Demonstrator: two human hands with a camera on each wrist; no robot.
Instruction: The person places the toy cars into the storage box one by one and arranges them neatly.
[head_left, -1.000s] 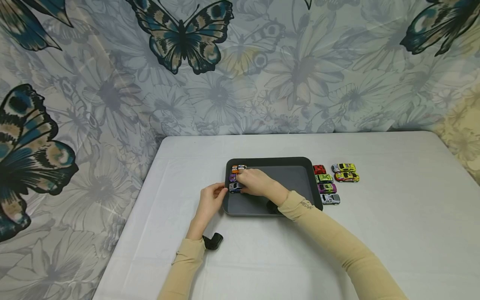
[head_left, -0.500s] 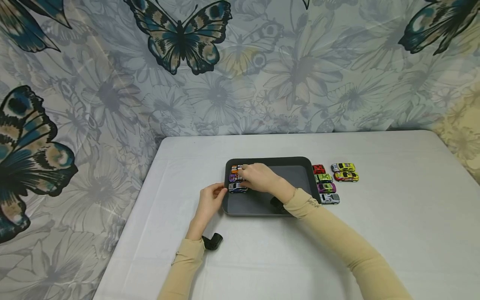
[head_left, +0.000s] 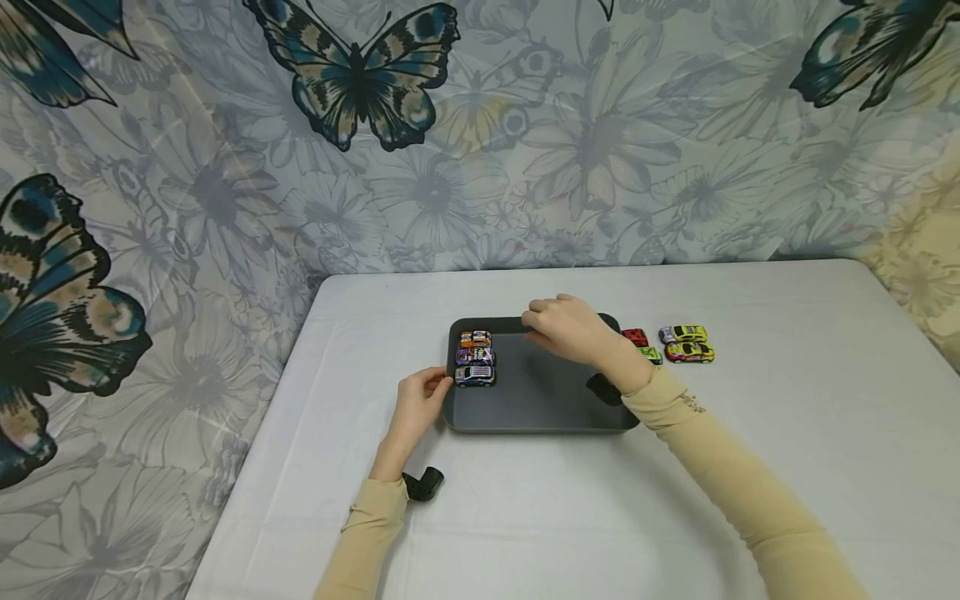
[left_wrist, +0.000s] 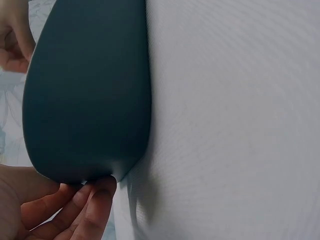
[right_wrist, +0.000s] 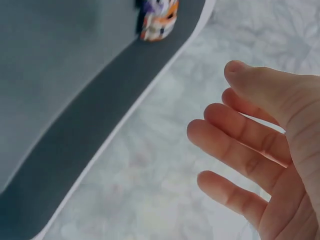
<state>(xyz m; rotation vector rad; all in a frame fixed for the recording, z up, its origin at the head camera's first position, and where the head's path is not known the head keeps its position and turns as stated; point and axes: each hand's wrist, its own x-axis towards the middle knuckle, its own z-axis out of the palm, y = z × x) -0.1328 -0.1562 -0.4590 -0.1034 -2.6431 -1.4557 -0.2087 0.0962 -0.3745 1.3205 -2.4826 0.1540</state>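
Observation:
A dark grey rectangular tray (head_left: 540, 412) lies on the white table. My left hand (head_left: 416, 408) grips its left edge, thumb and fingers at the rim; in the left wrist view the fingertips (left_wrist: 104, 184) press against the outer wall. Three toy cars stand in a column inside the tray's left end: an orange and white one (head_left: 476, 338), a purple one (head_left: 475, 357) and a dark blue-silver one (head_left: 475, 377). My right hand (head_left: 570, 332) hovers over the tray's far edge with nothing in it. Its fingers (right_wrist: 235, 150) are loosely spread in the right wrist view.
Right of the tray are more toy cars: a red one (head_left: 636, 337) and a green one (head_left: 651, 356), partly behind my right forearm. Farther right sit a yellow and silver car (head_left: 682, 333) and a yellow and red one (head_left: 690, 352). A butterfly-print cloth (head_left: 435, 200) hangs behind the table.
My right hand has let go of the cars at the tray's left end and moved right and up. The three cars now show fully. My left hand stays at the edge.

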